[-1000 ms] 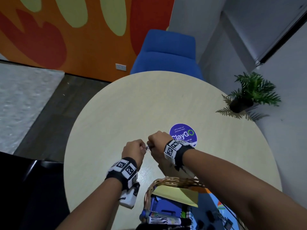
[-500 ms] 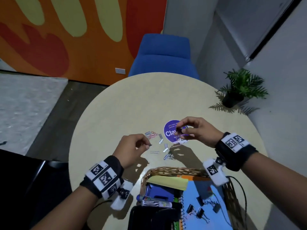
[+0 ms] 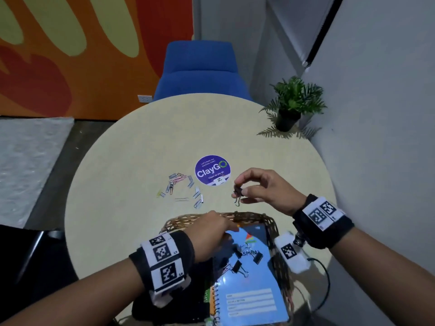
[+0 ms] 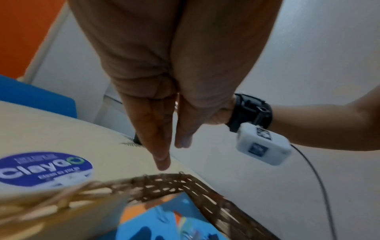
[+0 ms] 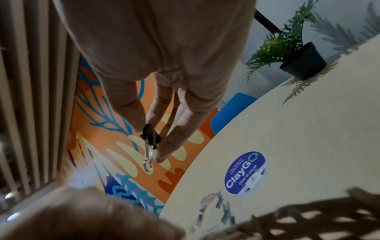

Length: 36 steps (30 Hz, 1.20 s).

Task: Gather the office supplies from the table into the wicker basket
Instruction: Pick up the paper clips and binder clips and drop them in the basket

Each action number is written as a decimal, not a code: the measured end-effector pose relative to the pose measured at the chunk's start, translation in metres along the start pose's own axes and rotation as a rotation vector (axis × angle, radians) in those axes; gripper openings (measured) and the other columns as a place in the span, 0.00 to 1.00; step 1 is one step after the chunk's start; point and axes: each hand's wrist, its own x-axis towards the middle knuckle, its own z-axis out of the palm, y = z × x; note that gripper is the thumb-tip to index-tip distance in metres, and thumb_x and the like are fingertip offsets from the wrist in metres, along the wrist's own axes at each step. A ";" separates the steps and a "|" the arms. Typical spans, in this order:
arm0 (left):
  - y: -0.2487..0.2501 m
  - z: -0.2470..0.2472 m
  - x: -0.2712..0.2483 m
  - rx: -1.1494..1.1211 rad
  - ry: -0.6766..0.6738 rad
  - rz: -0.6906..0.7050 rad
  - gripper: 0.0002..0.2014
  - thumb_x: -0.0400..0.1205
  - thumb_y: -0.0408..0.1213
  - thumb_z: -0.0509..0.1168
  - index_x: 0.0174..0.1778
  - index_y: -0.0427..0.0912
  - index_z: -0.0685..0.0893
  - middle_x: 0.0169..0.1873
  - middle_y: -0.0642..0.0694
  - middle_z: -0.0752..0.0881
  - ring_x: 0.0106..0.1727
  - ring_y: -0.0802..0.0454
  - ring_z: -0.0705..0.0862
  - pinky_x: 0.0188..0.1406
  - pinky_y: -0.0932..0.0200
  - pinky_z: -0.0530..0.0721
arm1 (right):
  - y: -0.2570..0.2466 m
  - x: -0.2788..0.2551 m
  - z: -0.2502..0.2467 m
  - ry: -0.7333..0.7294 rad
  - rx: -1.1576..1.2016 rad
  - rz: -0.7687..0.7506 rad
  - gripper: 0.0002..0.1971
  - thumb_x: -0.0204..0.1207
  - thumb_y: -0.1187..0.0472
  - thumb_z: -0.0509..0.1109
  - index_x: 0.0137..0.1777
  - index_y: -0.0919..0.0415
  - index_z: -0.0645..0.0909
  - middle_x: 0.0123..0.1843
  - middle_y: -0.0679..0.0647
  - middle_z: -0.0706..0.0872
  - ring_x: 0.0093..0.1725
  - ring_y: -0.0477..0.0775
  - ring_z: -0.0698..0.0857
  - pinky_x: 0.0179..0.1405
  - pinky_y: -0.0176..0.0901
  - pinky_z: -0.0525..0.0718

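Observation:
A wicker basket [image 3: 254, 216] stands at the near table edge and holds a blue spiral notebook [image 3: 254, 290] with black binder clips [image 3: 240, 267] lying on its cover. My left hand [image 3: 228, 234] hovers over the basket's far left corner, fingers straight and pointing down, with nothing seen in them [image 4: 172, 155]. My right hand [image 3: 236, 188] pinches a black binder clip [image 3: 237, 191] between thumb and fingers, just beyond the basket's far rim and above the table. The clip's wire handles hang down [image 5: 149, 155]. Several paper clips [image 3: 179, 184] lie scattered on the table.
The round beige table [image 3: 141, 149] carries a purple ClayGo sticker [image 3: 212, 170] beside the paper clips. A potted plant [image 3: 292, 104] sits at the far right edge by the wall. A blue chair [image 3: 200, 69] stands behind the table. A cable trails from my right wrist.
My left hand came back from the paper clips to over the basket and its fingers straightened. My right hand drew back toward the basket, still pinching the binder clip.

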 end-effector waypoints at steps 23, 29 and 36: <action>-0.214 0.012 -0.019 -0.184 0.340 -0.642 0.07 0.77 0.38 0.70 0.48 0.40 0.89 0.49 0.41 0.87 0.48 0.44 0.85 0.48 0.58 0.78 | 0.052 0.098 0.008 -0.353 -1.376 0.104 0.07 0.76 0.55 0.66 0.50 0.54 0.82 0.45 0.50 0.85 0.44 0.53 0.79 0.40 0.44 0.73; -0.222 0.022 0.004 -0.356 0.456 -0.773 0.05 0.75 0.38 0.70 0.44 0.43 0.83 0.42 0.46 0.85 0.44 0.47 0.83 0.46 0.55 0.81 | 0.071 0.144 0.035 -0.671 -1.585 0.209 0.09 0.70 0.48 0.71 0.40 0.53 0.80 0.41 0.52 0.86 0.41 0.58 0.84 0.36 0.44 0.77; -0.234 0.024 0.016 -0.498 0.548 -0.887 0.07 0.78 0.38 0.70 0.48 0.41 0.82 0.39 0.45 0.84 0.39 0.48 0.82 0.39 0.59 0.76 | 0.088 0.160 0.072 -0.775 -1.773 0.097 0.07 0.73 0.56 0.71 0.47 0.58 0.85 0.46 0.60 0.88 0.41 0.63 0.84 0.37 0.44 0.74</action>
